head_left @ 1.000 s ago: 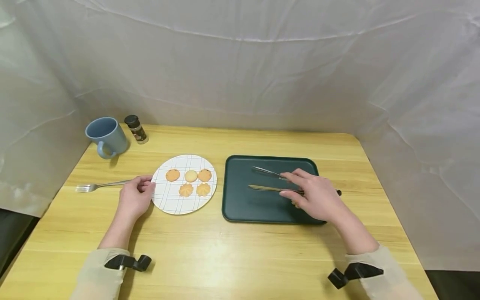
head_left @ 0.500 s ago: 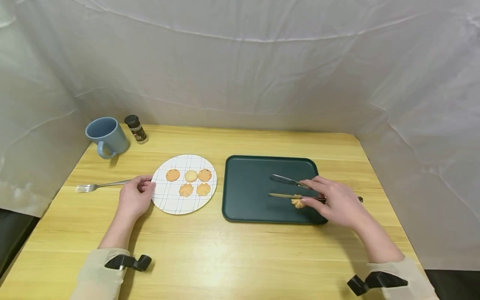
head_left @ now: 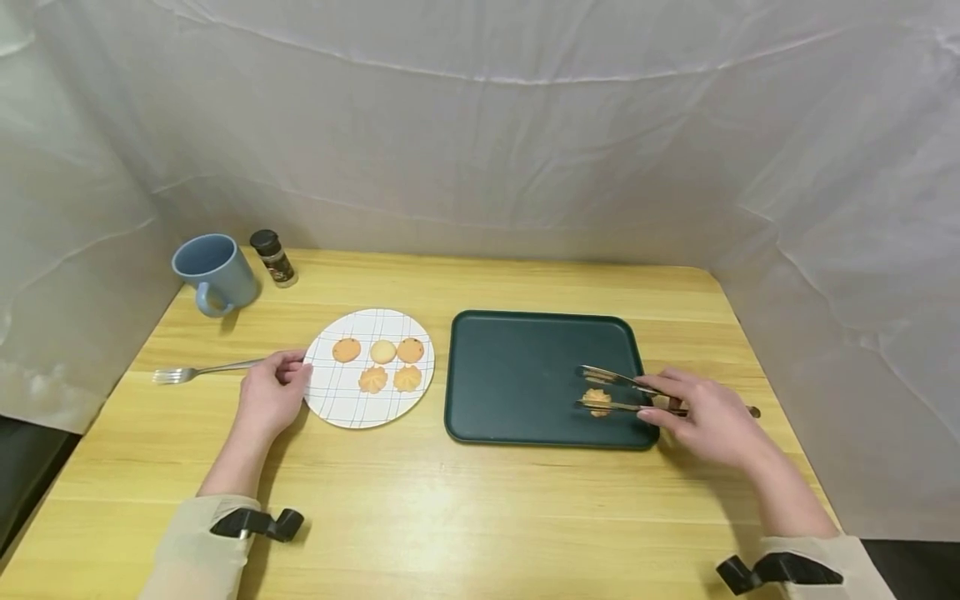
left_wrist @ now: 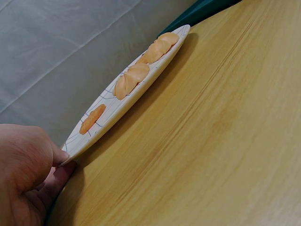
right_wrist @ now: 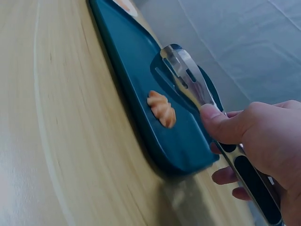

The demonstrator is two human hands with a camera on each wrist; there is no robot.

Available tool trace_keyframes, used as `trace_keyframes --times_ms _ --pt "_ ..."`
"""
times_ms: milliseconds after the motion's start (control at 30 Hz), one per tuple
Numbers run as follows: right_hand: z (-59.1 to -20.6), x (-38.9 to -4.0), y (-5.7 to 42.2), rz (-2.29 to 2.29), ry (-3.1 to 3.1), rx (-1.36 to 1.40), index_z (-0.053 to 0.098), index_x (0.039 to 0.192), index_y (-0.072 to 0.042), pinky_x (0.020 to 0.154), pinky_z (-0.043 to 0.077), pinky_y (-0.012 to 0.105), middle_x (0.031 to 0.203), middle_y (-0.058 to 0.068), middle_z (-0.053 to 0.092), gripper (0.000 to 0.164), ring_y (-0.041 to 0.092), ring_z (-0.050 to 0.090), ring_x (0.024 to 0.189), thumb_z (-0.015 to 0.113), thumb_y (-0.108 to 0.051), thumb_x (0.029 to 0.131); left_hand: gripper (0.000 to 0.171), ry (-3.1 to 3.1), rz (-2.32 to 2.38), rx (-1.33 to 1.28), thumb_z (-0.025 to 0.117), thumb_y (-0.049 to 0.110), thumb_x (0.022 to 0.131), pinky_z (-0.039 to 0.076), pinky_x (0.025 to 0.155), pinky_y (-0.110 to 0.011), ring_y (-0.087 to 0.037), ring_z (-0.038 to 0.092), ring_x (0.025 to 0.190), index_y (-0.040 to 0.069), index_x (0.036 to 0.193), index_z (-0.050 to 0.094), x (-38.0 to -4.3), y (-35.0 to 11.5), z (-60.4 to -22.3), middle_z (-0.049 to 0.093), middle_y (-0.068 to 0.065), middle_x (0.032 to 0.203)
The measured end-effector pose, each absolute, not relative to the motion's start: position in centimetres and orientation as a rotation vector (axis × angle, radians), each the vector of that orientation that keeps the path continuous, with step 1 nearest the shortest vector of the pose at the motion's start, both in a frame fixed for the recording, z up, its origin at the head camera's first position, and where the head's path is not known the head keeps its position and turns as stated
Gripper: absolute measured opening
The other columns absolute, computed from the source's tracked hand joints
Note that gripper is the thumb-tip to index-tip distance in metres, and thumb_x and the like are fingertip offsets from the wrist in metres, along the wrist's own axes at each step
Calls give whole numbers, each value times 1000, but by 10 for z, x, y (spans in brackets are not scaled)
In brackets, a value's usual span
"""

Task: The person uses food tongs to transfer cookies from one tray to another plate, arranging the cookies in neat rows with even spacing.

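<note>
My left hand (head_left: 273,396) pinches the rim of a white checked plate (head_left: 337,407), thumb on top and fingers below in the left wrist view. Several cookies (head_left: 372,380) lie on the plate, some round and some fluted. My right hand (head_left: 708,417) grips metal tongs (right_wrist: 195,82) with black handle parts. The two arms of the tongs stand apart, over the right end of a dark green tray (head_left: 510,375). A single fluted cookie (right_wrist: 161,109) rests on the tray, beside the tong tips and not between them in the right wrist view.
A fork (head_left: 176,376) lies left of the plate, its handle end reaching behind my left hand. At the back left stand a blue mug (head_left: 225,279) and a black-capped shaker (head_left: 275,260). White cloth (head_left: 480,150) hangs behind the wooden table (head_left: 450,517).
My right hand has drawn the tongs rightward and slightly toward me across the tray, uncovering the fluted cookie. The left hand and the plate have stayed put.
</note>
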State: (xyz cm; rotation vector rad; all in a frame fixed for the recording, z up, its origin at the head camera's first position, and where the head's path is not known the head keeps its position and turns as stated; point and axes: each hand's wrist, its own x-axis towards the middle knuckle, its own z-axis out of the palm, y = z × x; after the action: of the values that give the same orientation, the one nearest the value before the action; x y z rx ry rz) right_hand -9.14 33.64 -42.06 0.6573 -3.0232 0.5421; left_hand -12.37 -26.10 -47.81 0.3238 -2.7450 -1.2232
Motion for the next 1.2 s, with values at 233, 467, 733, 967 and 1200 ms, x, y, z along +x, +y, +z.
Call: trace_keyframes --times_ms 233,467,733,967,1200 --pt "-426 -86 348 549 -3051 607 70 139 -13 61 39 31 97 -8 62 48 9 50 70 79 -36 97 35 -2756 -1235 343 59 19 107 45 82 -28 -26 58 99 -3 133 67 -124 -260 -478 67 -17 111" --pt "-430 -80 355 499 -3081 572 69 140 -10 62 38 33 95 -7 61 51 11 47 68 77 -38 98 35 -2751 -1234 340 59 18 107 45 82 -27 -25 58 98 -4 133 67 -124 -260 -480 67 -17 110" --pt "-438 -77 356 417 -3020 597 72 136 -6 66 46 39 111 2 72 46 10 54 71 76 -34 100 35 -2746 -1238 357 59 18 107 45 82 -26 -25 58 99 -3 133 67 -125 -261 -481 67 -17 111" --pt "-444 -76 354 397 -2965 599 74 134 -8 65 47 40 113 1 73 41 12 57 74 76 -31 99 35 -2749 -1233 364 59 19 107 45 83 -28 -25 58 100 -2 134 67 -125 -260 -481 67 -16 112" --pt "-445 -77 350 415 -2903 632 77 130 -10 60 45 35 112 -1 72 39 10 56 71 80 -28 96 35 -2743 -1233 361 60 19 107 45 82 -28 -26 58 100 -3 134 67 -125 -261 -482 66 -17 111"
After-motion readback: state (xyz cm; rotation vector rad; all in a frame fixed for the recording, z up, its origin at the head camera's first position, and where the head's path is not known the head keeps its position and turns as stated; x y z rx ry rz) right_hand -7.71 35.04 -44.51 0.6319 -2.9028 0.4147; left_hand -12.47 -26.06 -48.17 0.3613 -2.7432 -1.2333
